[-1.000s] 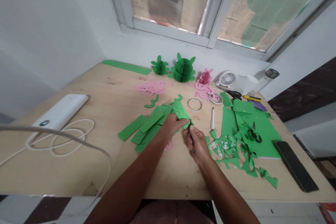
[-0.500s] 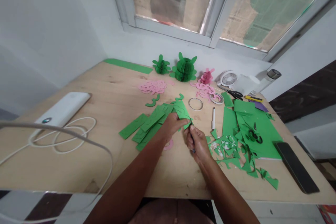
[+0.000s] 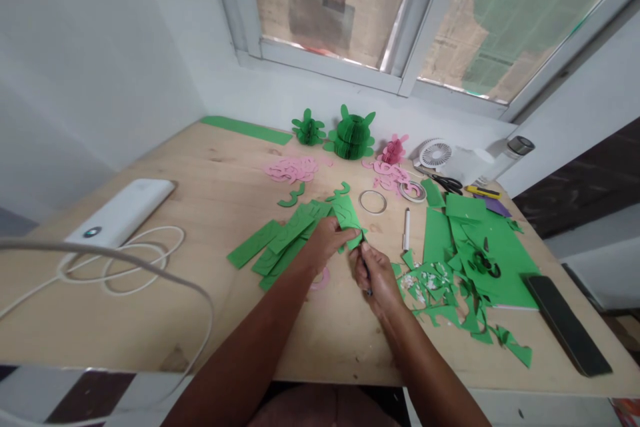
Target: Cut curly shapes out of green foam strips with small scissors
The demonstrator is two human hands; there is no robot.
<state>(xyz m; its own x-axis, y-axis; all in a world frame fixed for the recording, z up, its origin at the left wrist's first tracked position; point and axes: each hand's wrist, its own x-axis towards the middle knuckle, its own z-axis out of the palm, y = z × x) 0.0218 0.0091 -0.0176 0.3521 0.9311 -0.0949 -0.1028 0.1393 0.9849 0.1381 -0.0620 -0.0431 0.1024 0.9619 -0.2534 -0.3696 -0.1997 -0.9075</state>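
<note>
Right of white device [image 3: 123, 213], tabletop [image 3: 210, 197] gives open passage until green strips [image 3: 295, 228]; nearer side, looped cable [image 3: 182, 238] obstructs.

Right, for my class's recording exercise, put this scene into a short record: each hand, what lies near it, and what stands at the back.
Left hand: holds a green paper piece with curved marks
Right hand: grips a dark tool, mostly hidden, its tip at the paper
Near left: overlapping green strips
Near right: green scraps, white pen
Back of table: large green figure, smaller green figure, pink figure, white fan
</note>
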